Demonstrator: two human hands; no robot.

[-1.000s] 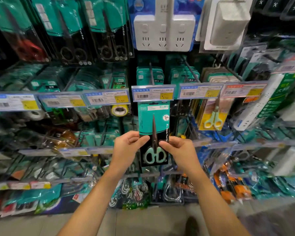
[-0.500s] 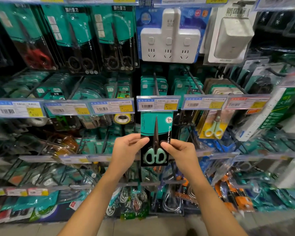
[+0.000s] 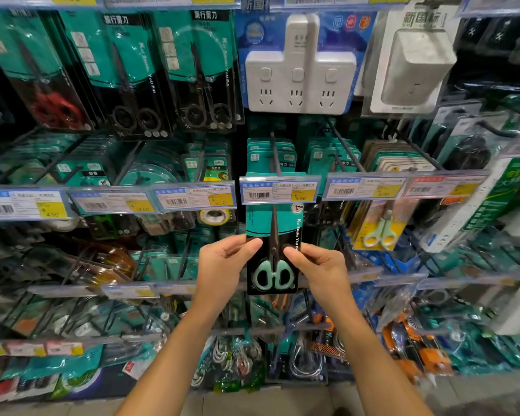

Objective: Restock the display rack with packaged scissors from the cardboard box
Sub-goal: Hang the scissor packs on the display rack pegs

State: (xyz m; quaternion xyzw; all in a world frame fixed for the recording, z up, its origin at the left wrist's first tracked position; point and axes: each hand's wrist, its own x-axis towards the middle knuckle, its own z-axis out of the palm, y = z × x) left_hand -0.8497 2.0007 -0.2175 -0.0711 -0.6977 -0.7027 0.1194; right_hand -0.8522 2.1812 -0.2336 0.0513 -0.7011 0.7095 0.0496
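Note:
A teal-and-black scissors pack (image 3: pixel 273 235) with mint-green handles hangs upright in front of the display rack, its top hidden behind a price tag (image 3: pixel 279 190). My left hand (image 3: pixel 222 265) pinches the pack's left edge with thumb and fingers. My right hand (image 3: pixel 318 268) pinches its right edge. A black hook (image 3: pixel 275 154) runs back from the tag, holding several more teal packs (image 3: pixel 270 151). The cardboard box is out of view.
More scissors packs (image 3: pixel 126 73) hang top left and white power adapters (image 3: pixel 299 67) top centre. Small yellow-carded scissors (image 3: pixel 379 232) hang to the right. Tagged hooks with tape, cables and tools fill the rows below. Floor shows at the bottom.
The view has tilted upward, so the rack sits lower in frame. Both hands have kept their grip on the pack, and it has stayed under the price tag on the hook.

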